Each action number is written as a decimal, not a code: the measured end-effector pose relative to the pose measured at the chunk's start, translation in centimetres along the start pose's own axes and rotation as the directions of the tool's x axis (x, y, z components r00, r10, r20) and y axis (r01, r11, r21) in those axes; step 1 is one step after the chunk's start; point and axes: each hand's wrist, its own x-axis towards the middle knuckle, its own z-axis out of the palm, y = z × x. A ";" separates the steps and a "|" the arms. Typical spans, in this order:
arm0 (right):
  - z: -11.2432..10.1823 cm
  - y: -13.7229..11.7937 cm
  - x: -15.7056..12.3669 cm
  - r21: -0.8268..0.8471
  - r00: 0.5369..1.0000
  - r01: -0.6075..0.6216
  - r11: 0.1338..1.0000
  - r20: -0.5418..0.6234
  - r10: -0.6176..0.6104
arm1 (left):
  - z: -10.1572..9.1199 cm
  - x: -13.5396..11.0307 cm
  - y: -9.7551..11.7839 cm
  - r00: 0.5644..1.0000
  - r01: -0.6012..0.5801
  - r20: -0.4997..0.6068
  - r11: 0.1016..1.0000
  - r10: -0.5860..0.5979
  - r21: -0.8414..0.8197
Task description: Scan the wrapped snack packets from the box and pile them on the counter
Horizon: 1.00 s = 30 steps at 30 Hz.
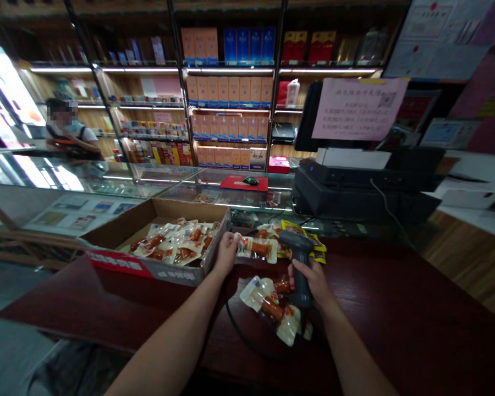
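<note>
My left hand (226, 254) is closed on the left end of a vacuum-packed sausage (259, 249), lifted above the dark red table. Wrapped around the handle of a grey barcode scanner (300, 269) is my right hand (315, 281). The scanner's head points left, close to the sausage pack. Below it lie several more sausage packs (274, 311), partly hidden by the scanner. An open cardboard box (148, 275) full of similar packs stands left of my left hand. Behind the scanner are yellow packets (318, 250) and more sausage packs (268, 230).
A black cable (241, 334) curves over the table (379, 308). Behind it runs a glass counter (181, 187) with a mouse (250, 180) on a red mat. A monitor with a pink notice (358, 107) and a black printer-like machine (367, 184) stand right. A person (72, 137) is far left.
</note>
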 end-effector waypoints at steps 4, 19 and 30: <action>-0.2 0.1 -0.1 -0.005 1.000 0.015 1.000 0.001 -0.015 | 0.1 0.0 0.4 0.990 0.054 -0.119 0.986 -0.073 -0.159; 0.1 0.1 -0.3 -0.027 0.999 0.018 0.999 0.036 -0.017 | 0.9 -1.4 1.3 0.872 0.486 0.279 0.775 -0.402 -0.405; 0.1 0.5 -0.8 -0.047 0.978 -0.004 0.999 0.208 0.014 | 1.5 -1.6 1.2 0.936 0.342 -0.009 0.914 -0.352 -0.220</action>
